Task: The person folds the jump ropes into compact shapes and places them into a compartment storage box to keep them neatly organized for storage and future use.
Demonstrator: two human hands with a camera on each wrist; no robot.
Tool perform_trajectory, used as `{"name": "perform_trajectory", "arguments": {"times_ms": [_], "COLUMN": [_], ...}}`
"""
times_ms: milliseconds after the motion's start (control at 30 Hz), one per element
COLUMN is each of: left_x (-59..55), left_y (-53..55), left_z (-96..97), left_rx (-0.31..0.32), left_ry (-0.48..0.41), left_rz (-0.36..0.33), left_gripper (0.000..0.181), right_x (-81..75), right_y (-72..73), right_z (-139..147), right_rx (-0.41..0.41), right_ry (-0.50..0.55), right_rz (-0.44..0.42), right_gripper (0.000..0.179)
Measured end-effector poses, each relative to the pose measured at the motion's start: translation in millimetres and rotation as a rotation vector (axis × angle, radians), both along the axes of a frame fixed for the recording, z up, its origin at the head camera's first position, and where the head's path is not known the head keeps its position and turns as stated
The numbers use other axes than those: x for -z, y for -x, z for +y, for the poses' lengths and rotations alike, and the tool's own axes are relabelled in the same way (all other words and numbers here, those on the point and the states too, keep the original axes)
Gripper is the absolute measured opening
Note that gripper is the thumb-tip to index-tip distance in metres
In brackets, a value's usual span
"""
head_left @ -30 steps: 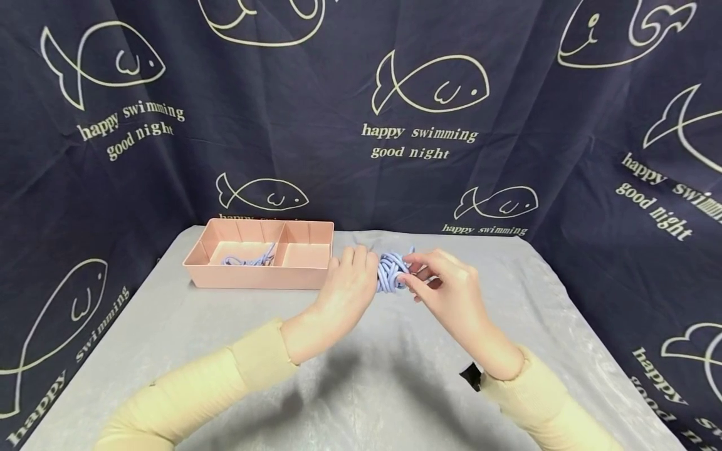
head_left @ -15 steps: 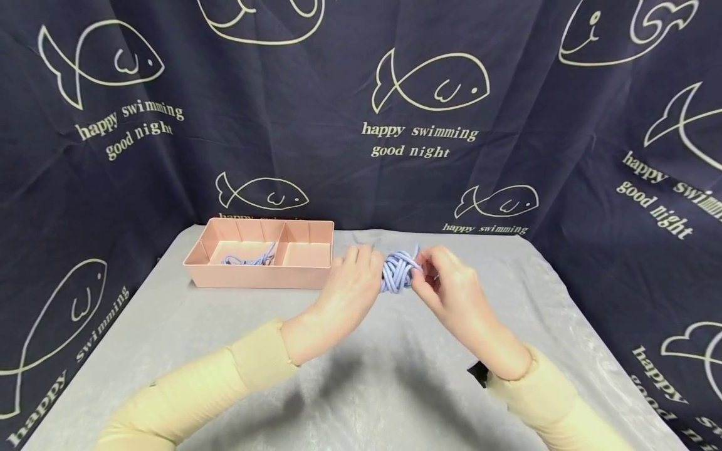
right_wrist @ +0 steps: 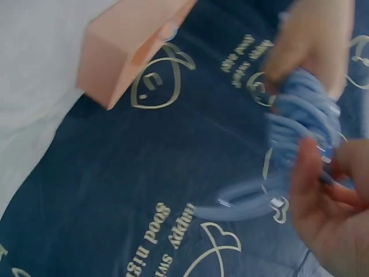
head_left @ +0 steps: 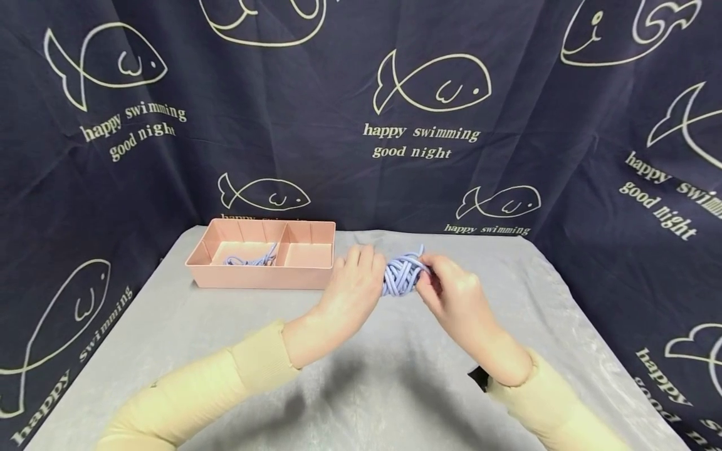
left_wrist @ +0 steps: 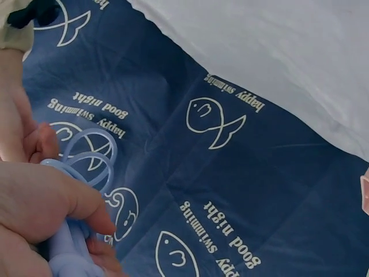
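Note:
A wound bundle of blue cord is held above the table between both hands. My left hand grips its left end, and its fingers cover that part. At the right end my right hand pinches the cord between thumb and fingers. A short piece of cord sticks up near those fingertips. In the left wrist view, loose cord loops stand out past the left hand, with the right hand behind. In the right wrist view, the wound turns lie between the two hands, and a blurred loop hangs to the side.
A pink divided box stands at the back left, close to the left hand. More blue cord lies in its left compartment. Grey cloth covers the table. A dark fish-print curtain hangs behind and along both sides.
The bundle has shifted slightly to the right along with both hands. The right hand's fingers, more spread a second ago, have drawn together on the cord at its right end.

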State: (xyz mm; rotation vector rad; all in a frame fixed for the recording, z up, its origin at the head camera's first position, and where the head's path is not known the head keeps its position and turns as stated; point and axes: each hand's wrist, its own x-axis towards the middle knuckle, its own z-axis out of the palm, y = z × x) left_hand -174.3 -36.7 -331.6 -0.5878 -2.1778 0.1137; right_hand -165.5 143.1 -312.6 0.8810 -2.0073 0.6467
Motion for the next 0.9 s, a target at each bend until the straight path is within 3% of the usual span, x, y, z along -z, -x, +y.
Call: {"name": "perform_trajectory", "arguments": {"times_ms": [167,333,400,467,533,567,767,833,900], "left_x": [3.4,7.3,9.3,11.1,11.7,11.8,10.6,10.3,9.6], "left_y": [-2.2,-4.8,-5.2,-4.8,-4.0,-3.5,-3.4,-3.5,-3.6], "left_z": [-4.1,-7.7,-9.3,-10.6,-11.5,-11.9,-12.8,-12.3,-11.5], "left_rx": [0.029,0.032,0.036,0.039,0.040,0.037,0.037,0.042,0.046], "left_ry": [0.018,0.070,0.083,0.085,0.080,0.080,0.062,0.051,0.041], "left_rz": [-0.045,-0.033,-0.030,-0.037,-0.049,-0.051,-0.049,-0.051,-0.053], "left_gripper": [0.013,0.007,0.006,0.007,0.009,0.009,0.011,0.014,0.015], "right_x": [-18.5,-36.7,-39.4,-38.8,-35.4,-33.3,-19.0,-16.1,-14.1], "right_y": [-2.6,7.5,12.5,15.9,16.0,14.9,4.0,0.5,-3.1], "right_z": [9.1,22.0,25.3,26.5,25.6,24.3,10.7,6.1,2.0], "right_rx": [-0.131,-0.306,-0.369,-0.395,-0.382,-0.370,-0.142,-0.075,-0.011], "right_ry": [0.016,-0.072,-0.092,-0.101,-0.109,-0.123,-0.271,-0.302,-0.321], "right_rz": [-0.484,-0.996,-1.114,-1.132,-1.024,-0.923,-0.129,0.031,0.131], "right_gripper": [0.014,0.006,0.006,0.007,0.006,0.005,0.013,0.018,0.023]}}
